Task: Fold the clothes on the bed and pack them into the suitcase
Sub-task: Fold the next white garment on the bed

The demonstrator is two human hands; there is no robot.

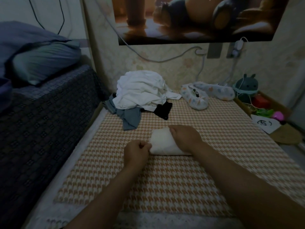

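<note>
A small white garment (162, 142), folded into a compact bundle, lies on the orange houndstooth bed cover (165, 179). My left hand (137, 152) pinches the bundle's near left corner with curled fingers. My right hand (185, 136) lies over its right end, fingers curled round the far edge. Behind them sits a heap of unfolded clothes: white pieces (142, 90) on top, a grey-blue piece (130, 117) and a black piece (163, 109) sticking out below. No suitcase is in view.
A raised dark checked surface (41, 121) with a blue pillow (44, 61) borders the bed on the left. Patterned fabric covers (198, 96) lie at the back right. A box of small toys (264, 106) and cables along the wall stand on the right.
</note>
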